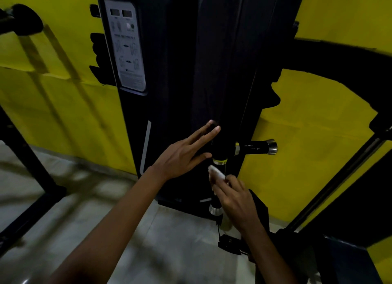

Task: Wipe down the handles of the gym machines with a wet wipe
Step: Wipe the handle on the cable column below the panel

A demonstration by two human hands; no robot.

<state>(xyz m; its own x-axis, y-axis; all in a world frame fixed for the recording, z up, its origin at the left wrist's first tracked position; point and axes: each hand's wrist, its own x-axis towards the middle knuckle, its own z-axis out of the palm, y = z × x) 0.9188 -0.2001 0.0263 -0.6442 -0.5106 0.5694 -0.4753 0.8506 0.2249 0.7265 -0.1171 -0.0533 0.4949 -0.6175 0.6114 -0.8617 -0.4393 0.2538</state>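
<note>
Below, right grip (235, 195) pinching wet wipe (216, 173) against handle (214, 203); left grip (186, 154) spread.

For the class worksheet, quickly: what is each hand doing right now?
Left hand: open, fingers straight, against the dark machine.
Right hand: holding the white wipe against the lower handle.

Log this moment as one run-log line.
step: wiping lower handle | right hand: presses wipe on it | left hand: fingers straight, on machine | side handle: untouched
</note>
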